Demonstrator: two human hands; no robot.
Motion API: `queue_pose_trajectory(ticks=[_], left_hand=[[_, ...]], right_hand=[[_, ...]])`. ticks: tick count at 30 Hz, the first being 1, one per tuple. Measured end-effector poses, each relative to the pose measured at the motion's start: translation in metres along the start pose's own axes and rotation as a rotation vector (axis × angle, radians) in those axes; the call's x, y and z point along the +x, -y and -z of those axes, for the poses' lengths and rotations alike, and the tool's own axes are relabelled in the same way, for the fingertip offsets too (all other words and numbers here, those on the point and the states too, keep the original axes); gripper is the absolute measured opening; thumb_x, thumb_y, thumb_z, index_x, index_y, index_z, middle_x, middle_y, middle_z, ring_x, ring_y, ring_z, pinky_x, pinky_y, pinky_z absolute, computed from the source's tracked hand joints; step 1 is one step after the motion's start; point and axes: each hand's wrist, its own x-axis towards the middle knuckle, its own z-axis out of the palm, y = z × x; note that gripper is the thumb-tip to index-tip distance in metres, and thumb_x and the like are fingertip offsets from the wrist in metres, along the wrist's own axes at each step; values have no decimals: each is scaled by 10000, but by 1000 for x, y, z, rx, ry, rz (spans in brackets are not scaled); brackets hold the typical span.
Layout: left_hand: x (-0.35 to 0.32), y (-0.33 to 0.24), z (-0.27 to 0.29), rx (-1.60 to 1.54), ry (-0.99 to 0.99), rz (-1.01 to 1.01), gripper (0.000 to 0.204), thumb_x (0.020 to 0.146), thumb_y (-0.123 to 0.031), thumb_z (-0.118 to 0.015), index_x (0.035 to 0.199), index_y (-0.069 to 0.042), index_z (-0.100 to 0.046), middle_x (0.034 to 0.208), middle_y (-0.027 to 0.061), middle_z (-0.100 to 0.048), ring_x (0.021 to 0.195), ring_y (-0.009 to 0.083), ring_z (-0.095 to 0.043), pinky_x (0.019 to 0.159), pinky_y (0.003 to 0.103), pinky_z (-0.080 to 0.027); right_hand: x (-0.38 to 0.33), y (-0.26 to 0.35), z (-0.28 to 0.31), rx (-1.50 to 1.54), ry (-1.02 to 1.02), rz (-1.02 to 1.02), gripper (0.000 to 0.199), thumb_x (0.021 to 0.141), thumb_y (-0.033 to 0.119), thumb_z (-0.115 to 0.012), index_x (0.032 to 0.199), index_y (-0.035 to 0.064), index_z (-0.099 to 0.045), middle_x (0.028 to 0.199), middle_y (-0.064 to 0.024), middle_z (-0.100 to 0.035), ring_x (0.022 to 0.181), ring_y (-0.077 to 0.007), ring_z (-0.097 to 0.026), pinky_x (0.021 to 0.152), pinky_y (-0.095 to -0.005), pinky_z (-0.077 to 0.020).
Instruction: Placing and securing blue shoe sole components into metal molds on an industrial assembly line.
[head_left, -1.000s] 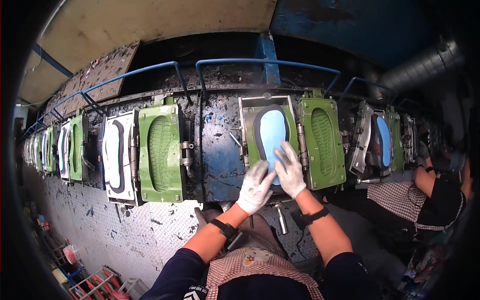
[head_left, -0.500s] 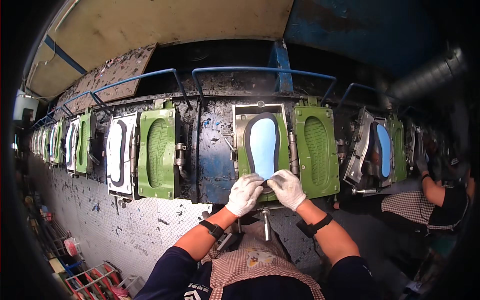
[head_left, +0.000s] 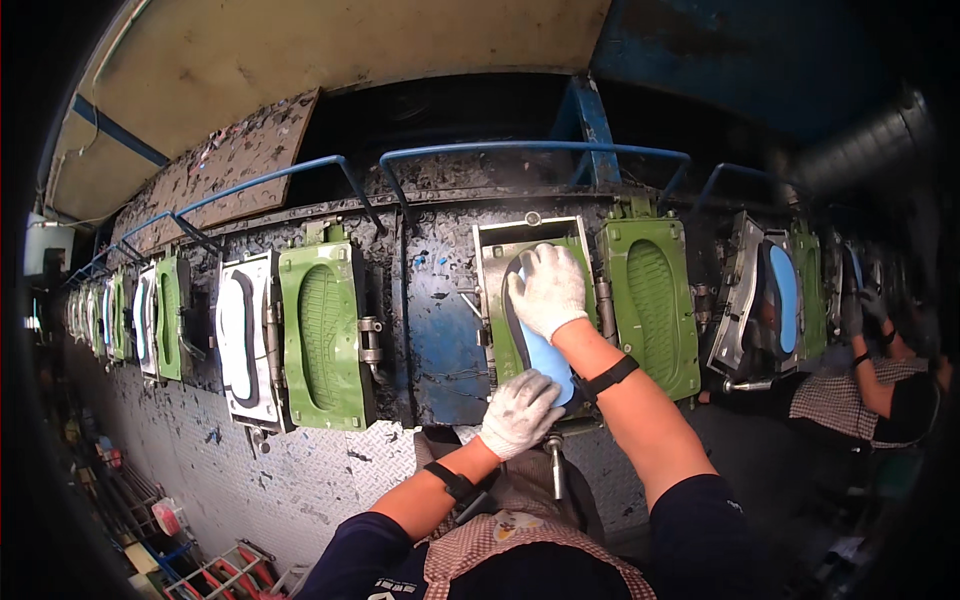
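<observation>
The right hand has moved up and now presses flat, open, on the top of the blue sole in the mould; the left hand, loosely curled, holds its lower end.

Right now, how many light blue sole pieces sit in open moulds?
2 clearly: one blue sole under both gloved hands in the centre mould, one blue sole in the mould at right. Far-left moulds are too small to tell.

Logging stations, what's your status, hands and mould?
Left hand on light blue sole bottom end. Right hand flat on its top, inside open green mould. Nothing blocking.
</observation>
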Motion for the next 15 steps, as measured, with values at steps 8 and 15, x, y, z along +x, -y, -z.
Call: queue_pose_trajectory(ticks=[8,15], left_hand=[[54,27,2,-15,336,-537,432,772,-283,-767,1120,-59,-642,1328,188,-577,1322,390,-505,1126,613,-368],[75,55,11,-235,751,-462,901,883,-634,-659,1507,-24,-439,1622,221,-376,1548,410,-269,1255,627,-171]], right_hand=[[-46,-35,29,464,28,-418,561,1013,427,-541,1419,42,-581,1482,-220,-531,1361,-412,-511,1147,-469,-403],[-292,80,65,12,559,-651,425,913,355,-683,1188,38,-615,1067,-235,-660,958,-406,-686,856,-493,-564]])
